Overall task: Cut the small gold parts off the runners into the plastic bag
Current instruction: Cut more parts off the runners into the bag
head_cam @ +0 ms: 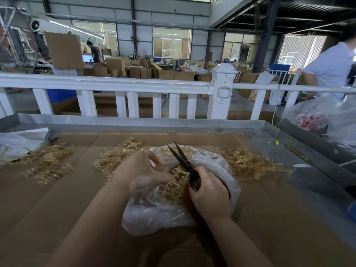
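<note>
Here, the right hand (209, 197) is clenched round the handles of dark scissors (184, 163), whose blades stand slightly parted and point up and away over the mouth of the bag (217, 166). The left hand (143, 173) reaches into the bag's opening and pinches a gold runner (176, 180) with its fingertips, just left of the scissor pivot; motion blur hides the exact finger positions. The clear bag lies crumpled on cardboard (57, 199) that lines a metal tray (269, 125), and gold pieces show through its film beneath both hands. Loose heaps of gold runners lie on the cardboard: one at far left (48, 160), one just behind the left hand (119, 155), one to the right of the bag (248, 160). A white rail (115, 83) runs behind the tray. At right, a person in a light shirt (331, 68) stands beyond it, near other filled plastic bags (316, 116).
</note>
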Demonstrator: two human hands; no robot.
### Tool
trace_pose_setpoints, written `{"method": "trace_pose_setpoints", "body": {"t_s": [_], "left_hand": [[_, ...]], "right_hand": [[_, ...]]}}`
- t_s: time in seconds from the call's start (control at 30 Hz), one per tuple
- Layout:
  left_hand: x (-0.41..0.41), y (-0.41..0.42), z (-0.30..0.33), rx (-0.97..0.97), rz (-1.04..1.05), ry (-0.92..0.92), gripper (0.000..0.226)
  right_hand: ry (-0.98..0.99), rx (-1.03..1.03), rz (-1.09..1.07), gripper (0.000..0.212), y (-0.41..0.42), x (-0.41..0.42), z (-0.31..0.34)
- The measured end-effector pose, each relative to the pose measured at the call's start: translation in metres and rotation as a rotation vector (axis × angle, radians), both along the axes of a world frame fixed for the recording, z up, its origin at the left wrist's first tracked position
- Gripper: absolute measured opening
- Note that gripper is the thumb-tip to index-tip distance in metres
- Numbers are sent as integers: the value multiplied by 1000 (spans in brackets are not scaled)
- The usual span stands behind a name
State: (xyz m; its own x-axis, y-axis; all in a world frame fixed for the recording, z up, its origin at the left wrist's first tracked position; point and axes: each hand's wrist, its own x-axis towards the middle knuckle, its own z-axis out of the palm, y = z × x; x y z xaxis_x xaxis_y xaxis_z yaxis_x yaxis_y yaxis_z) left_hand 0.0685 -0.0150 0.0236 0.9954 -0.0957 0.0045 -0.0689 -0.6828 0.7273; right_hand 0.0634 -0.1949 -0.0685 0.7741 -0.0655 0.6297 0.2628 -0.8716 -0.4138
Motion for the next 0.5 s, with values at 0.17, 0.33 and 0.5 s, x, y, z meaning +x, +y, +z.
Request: {"method": "trace_pose_setpoints", "body": {"t_s": [0.17, 0.33, 0.5], "left_hand": [[-6, -7, -7, -184, -57, 56, 20], [-6, -19, -24, -395, 46, 71, 6], [-18, -27, -27, -469, 26, 164, 91]], "right_hand": [[1, 0, 1, 25, 0, 0, 0], [9, 21, 11, 22, -1, 0, 1], [1, 33, 13, 21, -1, -2, 2]]}}
